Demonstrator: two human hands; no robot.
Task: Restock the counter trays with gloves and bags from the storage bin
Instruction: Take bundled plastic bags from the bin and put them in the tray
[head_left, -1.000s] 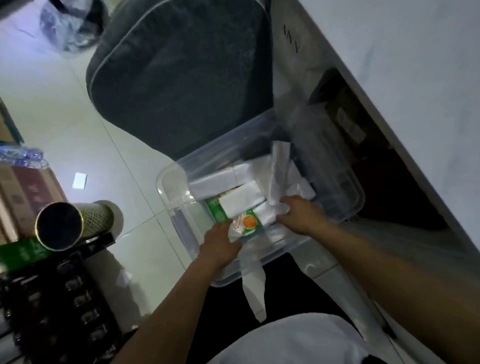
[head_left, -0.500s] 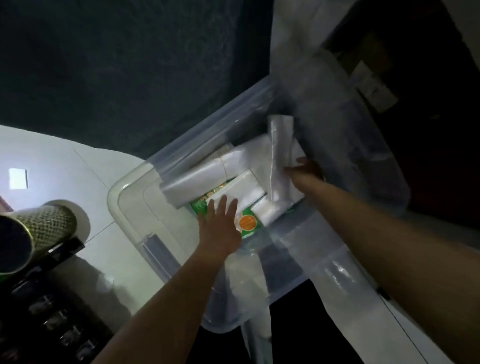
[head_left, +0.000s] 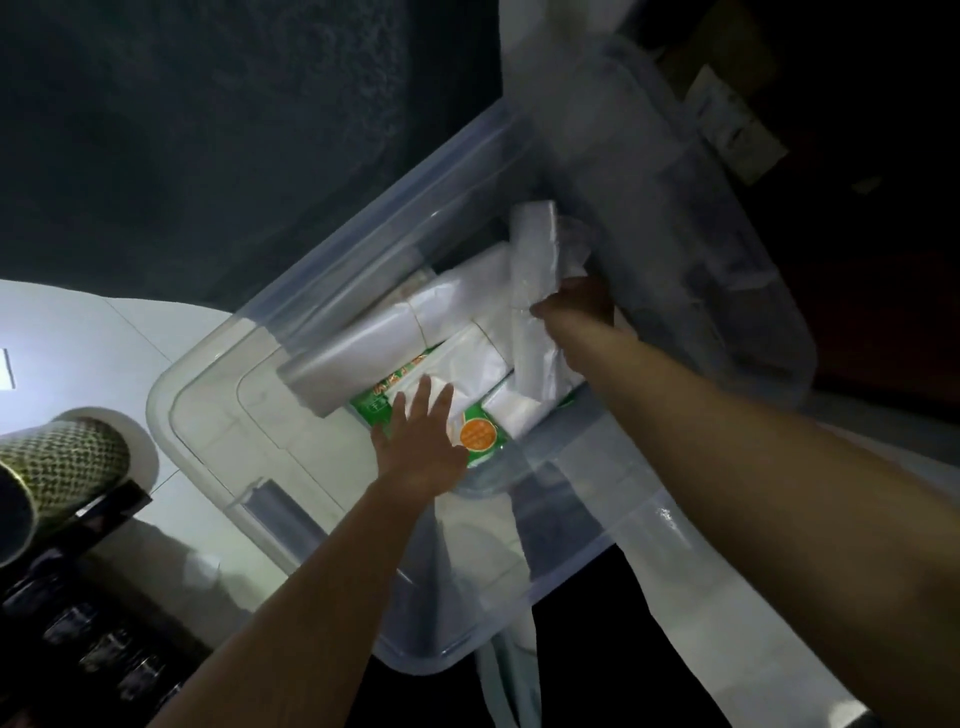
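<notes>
A clear plastic storage bin sits on the floor below me, holding several white rolled and folded bag bundles and a green pack with an orange circle. My left hand reaches into the bin with fingers spread, resting over the green pack and touching the white bundles. My right hand is deeper in the bin, closed on a long white bag bundle that stands tilted up from the pile.
A dark padded seat rises behind the bin. A gold-patterned tube lies at the left over dark racks. A loose clear lid or bag lies at the right. White tiled floor shows at left.
The view has dropped closer to the bin. My left hand has let go of the pack's edge and opened over it; my right hand has reached deeper and taken hold of the upright white bundle.
</notes>
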